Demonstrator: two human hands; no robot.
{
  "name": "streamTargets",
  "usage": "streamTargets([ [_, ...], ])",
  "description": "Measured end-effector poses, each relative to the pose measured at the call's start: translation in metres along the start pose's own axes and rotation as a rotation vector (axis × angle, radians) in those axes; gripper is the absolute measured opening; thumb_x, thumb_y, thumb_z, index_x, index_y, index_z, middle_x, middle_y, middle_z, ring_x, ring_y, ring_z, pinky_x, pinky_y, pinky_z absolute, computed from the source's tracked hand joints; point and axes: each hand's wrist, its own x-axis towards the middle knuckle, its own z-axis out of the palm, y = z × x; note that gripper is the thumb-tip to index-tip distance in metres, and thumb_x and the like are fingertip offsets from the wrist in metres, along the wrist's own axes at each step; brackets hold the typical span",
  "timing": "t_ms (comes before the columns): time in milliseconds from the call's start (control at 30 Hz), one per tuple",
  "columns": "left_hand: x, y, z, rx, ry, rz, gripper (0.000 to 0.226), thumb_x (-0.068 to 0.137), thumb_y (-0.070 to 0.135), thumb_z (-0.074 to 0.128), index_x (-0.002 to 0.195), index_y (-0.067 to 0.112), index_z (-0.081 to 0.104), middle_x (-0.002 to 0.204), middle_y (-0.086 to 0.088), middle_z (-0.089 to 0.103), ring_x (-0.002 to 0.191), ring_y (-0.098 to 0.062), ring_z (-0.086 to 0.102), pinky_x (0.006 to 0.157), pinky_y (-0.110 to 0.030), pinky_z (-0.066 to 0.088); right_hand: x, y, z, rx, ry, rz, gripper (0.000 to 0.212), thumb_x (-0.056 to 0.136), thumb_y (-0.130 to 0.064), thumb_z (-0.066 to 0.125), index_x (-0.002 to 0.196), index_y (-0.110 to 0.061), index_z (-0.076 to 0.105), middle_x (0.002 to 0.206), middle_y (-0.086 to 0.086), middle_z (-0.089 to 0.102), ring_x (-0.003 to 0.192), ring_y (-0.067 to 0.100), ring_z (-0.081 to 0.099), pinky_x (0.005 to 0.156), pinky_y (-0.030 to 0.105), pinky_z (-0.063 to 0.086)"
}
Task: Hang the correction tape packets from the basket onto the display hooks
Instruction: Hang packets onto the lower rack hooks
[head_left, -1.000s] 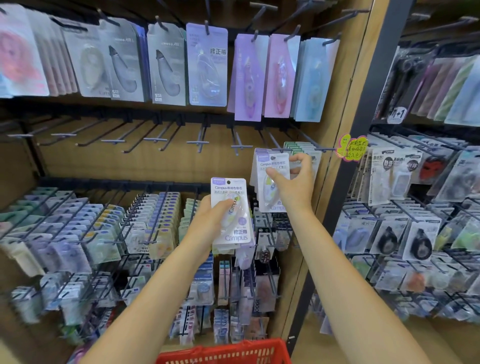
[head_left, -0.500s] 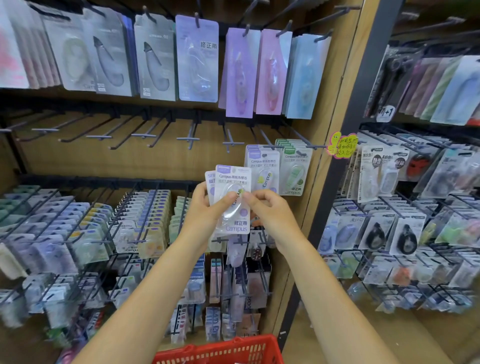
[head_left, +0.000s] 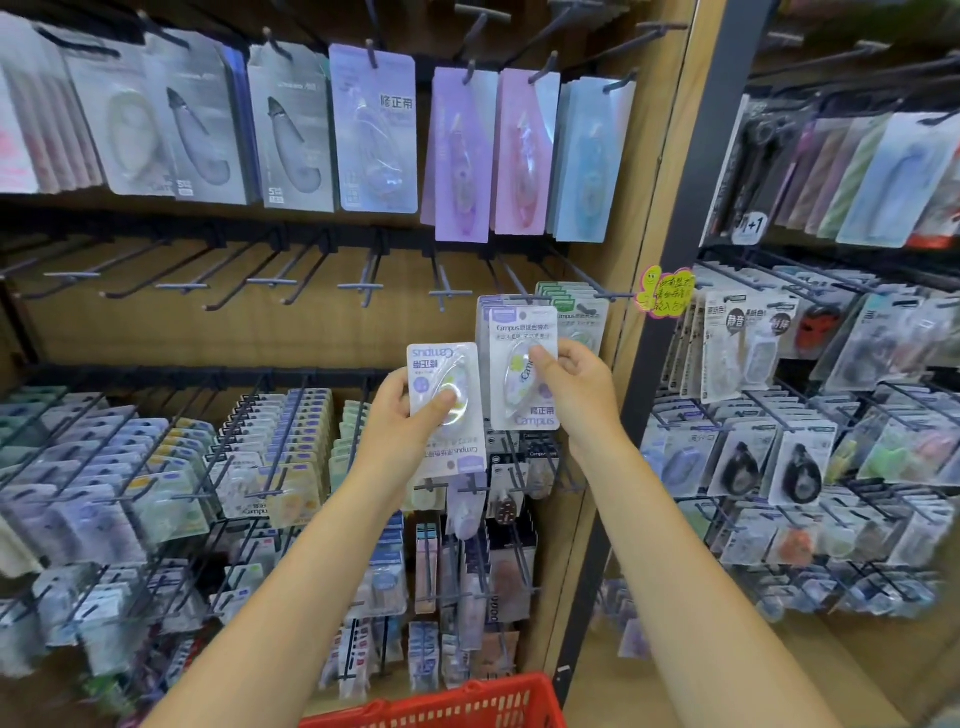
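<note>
Two packets in hand: left hand grips an upside-down packet, right hand pinches an upright packet near its hook. Most hooks bare.

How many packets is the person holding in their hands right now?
2. One upside-down packet in the left hand, one upright packet in the right hand, in front of the hanging stack. More may be hidden behind the left one.

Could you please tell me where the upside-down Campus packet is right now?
In the head view, just left of centre, the left hand holds the upside-down packet, beside the upright packet in the right hand.
</note>
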Motion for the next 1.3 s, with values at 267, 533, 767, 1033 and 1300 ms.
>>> streamTargets([
  [267,-0.001,0.002,-0.003,-0.014,0.024,-0.012,0.024,0.098,0.016,0.069,0.121,0.022,0.063,0.110,0.007,0.077,0.099,-0.014,0.075,0.084,-0.038,0.062,0.003,0.006,0.006,-0.071,-0.007,-0.123,0.029,0.098,-0.024,0.065,0.122,-0.030,0.048,0.100,0.000,0.075,0.093,0.016,0.070,0.083,0.032,0.053],
  [533,0.002,0.000,-0.005,-0.009,0.036,-0.027,0.027,0.097,0.013,0.071,0.123,0.017,0.064,0.112,0.003,0.076,0.097,-0.012,0.075,0.083,-0.035,0.061,0.012,0.015,0.011,0.011,0.067,-0.145,0.030,0.098,-0.024,0.066,0.125,-0.024,0.052,0.096,-0.001,0.075,0.091,0.014,0.071,0.086,0.036,0.055],
  [767,0.009,-0.004,-0.004,-0.021,0.041,-0.064,0.026,0.094,0.011,0.074,0.118,0.017,0.068,0.108,0.003,0.079,0.098,-0.016,0.076,0.077,-0.034,0.061,0.026,0.027,0.016,-0.132,0.116,-0.336,0.033,0.095,-0.022,0.069,0.122,-0.035,0.055,0.107,-0.007,0.060,0.094,0.014,0.059,0.083,0.026,0.048],
  [1033,0.022,-0.001,0.000,0.047,0.033,-0.103,0.013,0.097,0.018,0.070,0.110,0.016,0.075,0.101,-0.001,0.080,0.092,-0.019,0.077,0.070,-0.028,0.060,0.067,0.037,0.028,-0.415,0.077,-0.297,0.034,0.096,-0.029,0.068,0.131,-0.026,0.066,0.110,0.001,0.047,0.093,0.013,0.051,0.088,0.021,0.043],
  [1300,0.024,-0.004,0.012,0.004,0.037,-0.098,0.014,0.099,0.019,0.067,0.106,0.010,0.076,0.097,-0.006,0.080,0.087,-0.022,0.077,0.066,-0.028,0.061,-0.004,0.036,0.000,-0.123,-0.325,0.003,0.017,0.095,-0.037,0.067,0.107,-0.024,0.072,0.093,-0.012,0.073,0.083,0.002,0.069,0.074,0.020,0.054],
])
